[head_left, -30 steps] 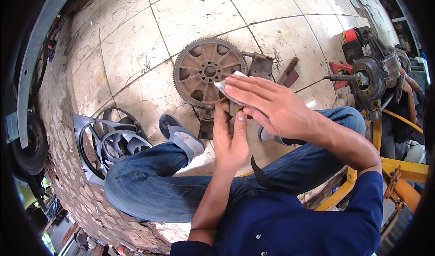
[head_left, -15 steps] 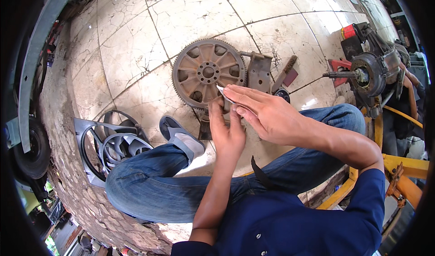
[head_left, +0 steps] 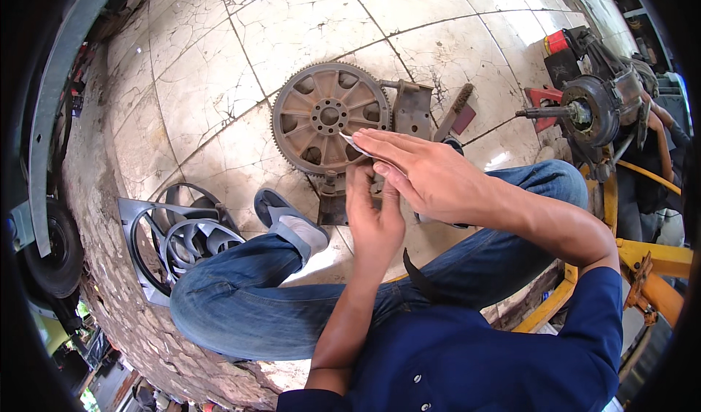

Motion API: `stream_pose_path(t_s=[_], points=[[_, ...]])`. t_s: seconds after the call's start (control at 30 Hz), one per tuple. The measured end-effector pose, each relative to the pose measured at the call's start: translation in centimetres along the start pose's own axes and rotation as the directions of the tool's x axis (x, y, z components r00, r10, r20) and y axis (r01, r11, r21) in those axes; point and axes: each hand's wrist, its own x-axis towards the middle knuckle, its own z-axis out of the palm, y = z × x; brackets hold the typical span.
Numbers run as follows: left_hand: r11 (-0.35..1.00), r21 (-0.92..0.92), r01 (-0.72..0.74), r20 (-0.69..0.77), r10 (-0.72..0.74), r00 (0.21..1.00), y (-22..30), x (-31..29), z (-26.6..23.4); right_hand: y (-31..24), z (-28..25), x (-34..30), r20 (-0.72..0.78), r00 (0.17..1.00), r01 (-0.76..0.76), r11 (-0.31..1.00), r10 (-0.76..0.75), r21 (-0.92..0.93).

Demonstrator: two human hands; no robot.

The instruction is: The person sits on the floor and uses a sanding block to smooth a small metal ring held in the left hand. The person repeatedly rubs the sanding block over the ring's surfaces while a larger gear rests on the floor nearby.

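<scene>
In front of me a large rusty flywheel [head_left: 296,91] with a toothed ring lies raised off the tiles, by flat metal brackets [head_left: 413,113]. My right hand [head_left: 434,178] is held flat, fingers together, pressing a thin folded pale sheet [head_left: 355,148] whose edge sticks out past the fingertips. Just below it, my left hand [head_left: 374,211] is closed, fingers pointing up, against the underside of the right hand and sheet. Whatever its fingers pinch is hidden. Both hands are over the near right edge of the flywheel.
A wire brush [head_left: 461,98] and a dark red pad [head_left: 463,120] lie right of the brackets. A fan shroud [head_left: 135,226] rests by my left knee. Farther right stand a hub assembly [head_left: 590,113] and a yellow frame [head_left: 653,257]; another person's arm [head_left: 661,145] is behind.
My view has shifted slightly, so the flywheel sits a little farther left. My left hand has moved slightly right beneath the right hand; the sheet stays in the right hand.
</scene>
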Motion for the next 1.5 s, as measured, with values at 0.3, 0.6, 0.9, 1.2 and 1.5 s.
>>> stream_pose_path(t_s=[0.3, 0.6, 0.9, 1.2, 1.5], points=[[0.992, 0.123, -0.025, 0.007, 0.024, 1.0, -1.1, 0.2, -0.7, 0.1, -0.1, 0.2, 0.032, 0.999, 0.001, 0.999, -0.002, 0.035], [0.975, 0.213, -0.064, 0.014, 0.063, 0.998, -1.4, 0.1, -0.9, 0.4, 0.1, 0.1, 0.019, 1.0, -0.011, 0.999, 0.01, 0.041], [0.914, 0.372, -0.161, 0.022, 0.164, 0.986, -1.0, 0.2, -0.8, 0.8, 0.3, 0.2, 0.054, 0.997, -0.058, 0.993, 0.053, 0.099], [0.978, 0.202, 0.042, -0.043, -0.034, 0.998, -1.5, 0.6, -1.6, 0.4, 0.9, 0.0, -0.053, 0.998, 0.031, 0.998, -0.029, 0.046], [0.981, -0.006, 0.195, -0.092, -0.195, 0.977, -0.4, 2.6, -3.4, -0.4, -0.1, -0.2, 0.056, 0.997, 0.056, 0.998, -0.058, 0.026]])
